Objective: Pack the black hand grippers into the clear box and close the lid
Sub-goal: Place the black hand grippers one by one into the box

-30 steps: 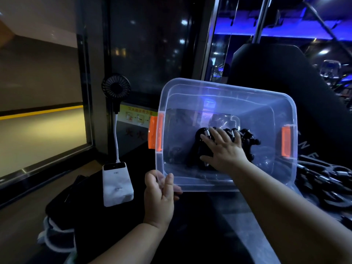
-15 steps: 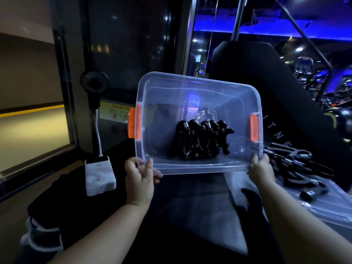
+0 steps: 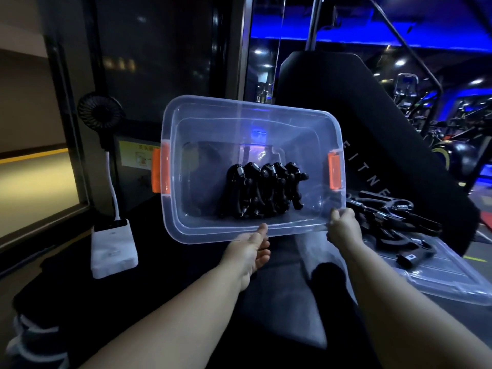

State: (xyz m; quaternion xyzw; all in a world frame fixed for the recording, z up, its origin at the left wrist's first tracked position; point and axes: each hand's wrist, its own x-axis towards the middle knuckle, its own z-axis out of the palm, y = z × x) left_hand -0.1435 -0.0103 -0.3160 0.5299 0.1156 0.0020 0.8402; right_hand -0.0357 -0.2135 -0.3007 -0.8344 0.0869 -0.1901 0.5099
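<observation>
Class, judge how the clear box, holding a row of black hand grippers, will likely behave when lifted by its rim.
The clear box probably flexes: its walls look thin, and the right hand grips just one corner. The hand grippers sit unfastened inside, so they may slide if it tilts. Smooth plastic could slip.

Gym, exercise machines [image 3: 404,85], fitness-lettered pad [image 3: 359,110]

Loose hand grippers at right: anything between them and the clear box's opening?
Nothing visible does. The loose grippers lie on the lid beside the clear box, which is open; the right hand grips its near corner.
</observation>
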